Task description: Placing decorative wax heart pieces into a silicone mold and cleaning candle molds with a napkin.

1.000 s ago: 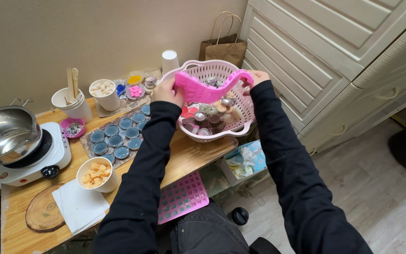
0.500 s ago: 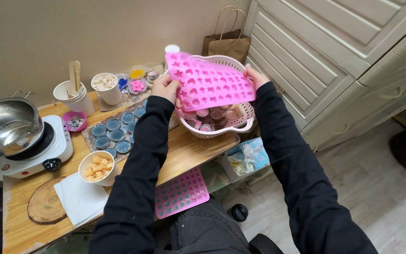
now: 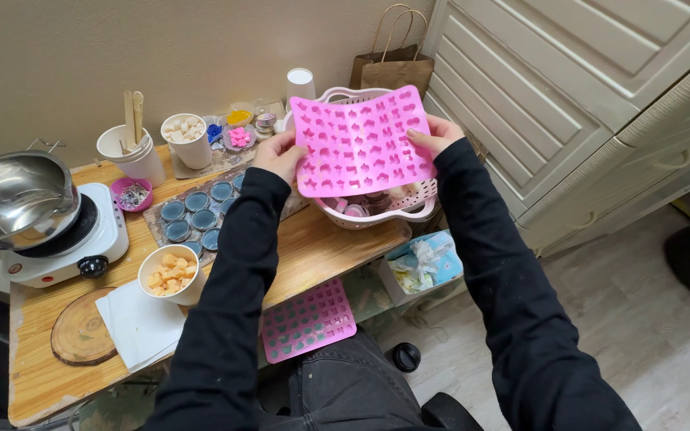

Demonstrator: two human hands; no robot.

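Above the white basket (image 3: pixel 377 214), at twelve o'clock: pink silicone mould (image 3: pixel 363 142), edge-on a second ago, now faces me; left hand (image 3: pixel 279 155) and right hand (image 3: pixel 436 133) pinch its side edges; cavities open to inspection.

This looks like a room in a home, set up as a small craft corner. A little wooden tabletop (image 3: pixel 321 247) stands against a plain wall. Next to it is a big white cupboard (image 3: pixel 569 96) with drawers, like in a bedroom. The floor (image 3: pixel 640 319) is pale wood. On the tabletop sit a small hot plate (image 3: pixel 81 239) with a metal bowl (image 3: pixel 9 199), cups of sticks (image 3: pixel 133 144) and wax bits (image 3: pixel 171 273), blue tins (image 3: pixel 193 215) and a basket (image 3: pixel 377 211). A paper bag (image 3: pixel 397 68) leans by the wall.
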